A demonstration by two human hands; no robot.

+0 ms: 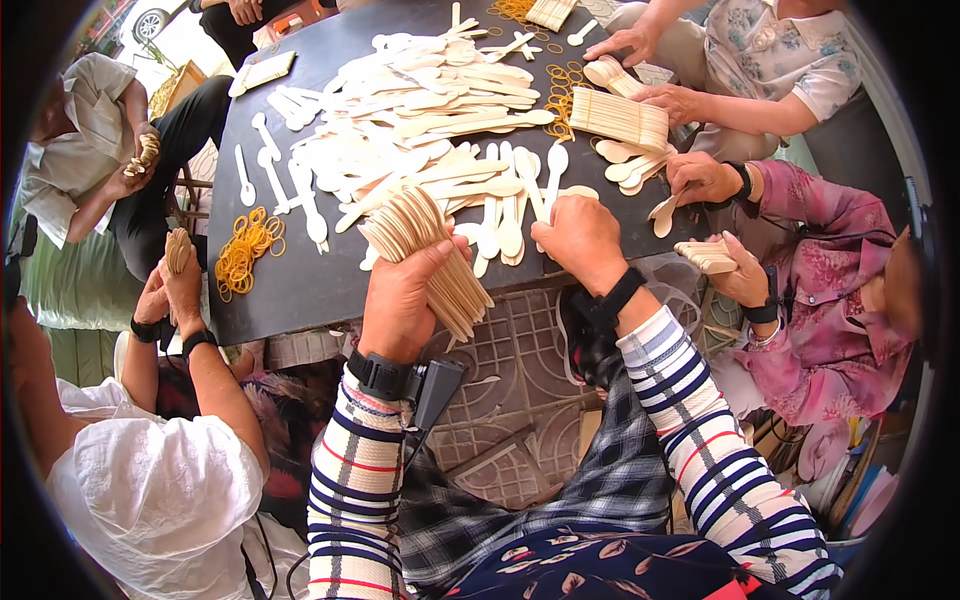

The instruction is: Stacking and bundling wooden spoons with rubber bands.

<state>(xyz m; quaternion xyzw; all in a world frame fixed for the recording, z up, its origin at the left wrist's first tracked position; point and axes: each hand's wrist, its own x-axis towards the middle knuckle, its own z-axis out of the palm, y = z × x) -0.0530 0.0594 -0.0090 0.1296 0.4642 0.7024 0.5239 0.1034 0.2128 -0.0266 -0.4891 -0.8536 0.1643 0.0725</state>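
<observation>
One bundle of wooden spoons point(458, 283) is clamped in my left hand point(398, 305); my right hand point(583, 240) curls beside loose spoons point(511, 238), and I can't tell if it grips any.

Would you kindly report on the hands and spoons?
Left hand: gripping wooden spoon bundle. Right hand: at loose spoons, grip unclear. Rubber bands: beside pile, clear of both hands.

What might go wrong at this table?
The thick bundle of flat, pale wooden pieces in the left hand shows no band, so it might slip apart. The right hand could perhaps brush loose, pale wooden spoons over the near edge of the dark, smooth table.
</observation>
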